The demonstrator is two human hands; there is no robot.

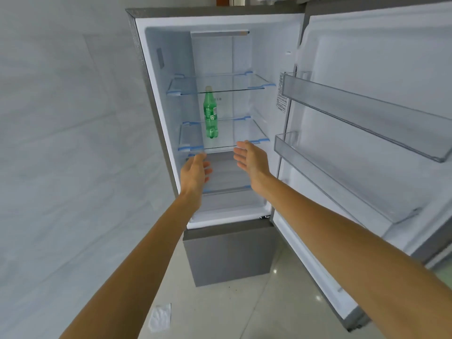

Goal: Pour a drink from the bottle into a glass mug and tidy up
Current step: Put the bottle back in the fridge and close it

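Observation:
A green plastic bottle (210,113) with a pale cap stands upright on the middle glass shelf (247,140) of an open fridge. Both my arms reach toward the fridge. My left hand (195,173) hovers below and in front of that shelf, fingers apart, holding nothing. My right hand (249,160) is a little higher, at the shelf's front edge to the right of the bottle, palm turned inward, fingers spread and empty. Neither hand touches the bottle. No glass mug is in view.
The fridge door (367,118) stands swung open to the right, with two clear door bins (342,167). An upper glass shelf (220,85) sits above the bottle. A grey lower compartment (227,255) is closed. A tiled wall (61,143) is at the left; a white scrap (160,316) lies on the floor.

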